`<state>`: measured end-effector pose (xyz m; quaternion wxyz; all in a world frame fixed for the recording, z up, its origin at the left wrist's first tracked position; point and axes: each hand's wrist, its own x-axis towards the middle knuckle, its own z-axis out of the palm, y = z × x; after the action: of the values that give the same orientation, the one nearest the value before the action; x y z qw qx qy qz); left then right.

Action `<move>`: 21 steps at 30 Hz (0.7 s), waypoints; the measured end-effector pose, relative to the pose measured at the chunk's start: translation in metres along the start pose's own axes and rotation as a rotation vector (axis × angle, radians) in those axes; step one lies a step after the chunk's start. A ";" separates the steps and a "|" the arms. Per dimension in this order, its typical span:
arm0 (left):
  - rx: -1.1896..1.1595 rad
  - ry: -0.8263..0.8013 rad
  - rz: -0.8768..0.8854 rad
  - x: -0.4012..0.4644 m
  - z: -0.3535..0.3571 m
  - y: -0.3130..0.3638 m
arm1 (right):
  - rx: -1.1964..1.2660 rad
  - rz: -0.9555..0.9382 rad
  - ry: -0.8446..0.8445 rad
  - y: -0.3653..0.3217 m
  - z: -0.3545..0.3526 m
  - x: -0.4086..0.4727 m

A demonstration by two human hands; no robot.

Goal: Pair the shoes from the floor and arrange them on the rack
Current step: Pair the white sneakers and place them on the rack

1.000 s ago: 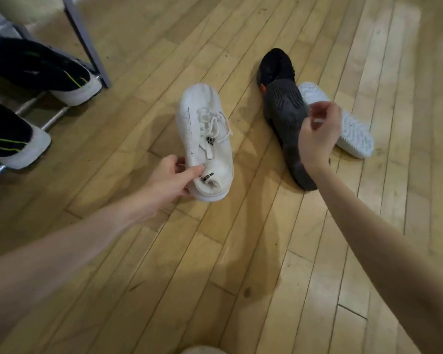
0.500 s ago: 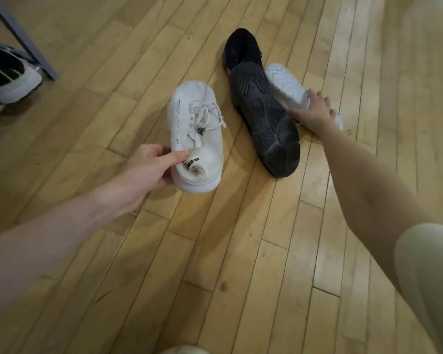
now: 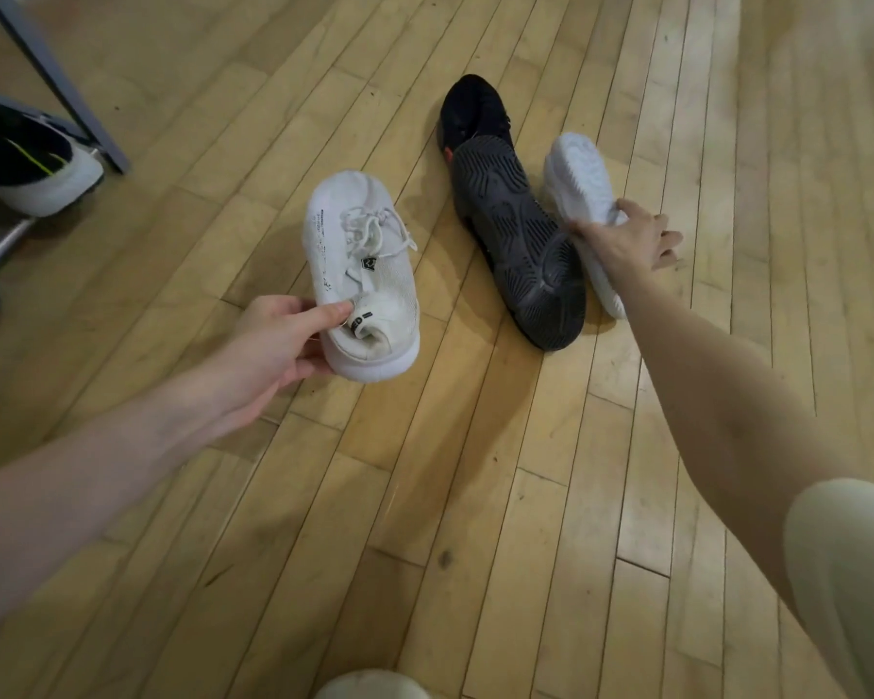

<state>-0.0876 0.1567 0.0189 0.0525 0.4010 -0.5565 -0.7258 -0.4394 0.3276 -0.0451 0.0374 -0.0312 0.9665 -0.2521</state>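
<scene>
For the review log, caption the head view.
Left hand holds one white shoe; right hand grasps its overturned mate.

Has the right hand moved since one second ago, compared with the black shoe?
Yes. The right hand went from above the black shoe over to its right side, down onto the overturned white shoe.

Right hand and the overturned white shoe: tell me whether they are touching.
Touching. The head view shows the right hand laid over the overturned white shoe, its thumb pressed against the sole's near edge and its palm covering the middle, with no gap between them.

Bare forearms, pale cream short sleeve [image 3: 848, 572] at right.
</scene>
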 end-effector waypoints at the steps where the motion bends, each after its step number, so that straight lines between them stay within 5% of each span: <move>1: 0.003 0.001 0.001 -0.003 -0.001 0.000 | 0.045 0.019 0.033 -0.003 -0.002 -0.008; 5: -0.012 -0.007 0.016 -0.017 -0.009 -0.001 | 0.077 -0.077 0.122 -0.015 -0.014 -0.039; 12: -0.021 0.064 0.009 -0.046 -0.041 -0.011 | -0.081 -0.586 0.202 -0.059 -0.028 -0.129; 21: -0.017 0.187 -0.026 -0.090 -0.119 -0.040 | 0.546 -0.607 0.038 -0.127 0.040 -0.256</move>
<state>0.0643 0.1276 0.0248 0.0983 0.4739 -0.5376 -0.6905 -0.1756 0.2183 -0.0034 -0.0496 -0.2995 0.8115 -0.4993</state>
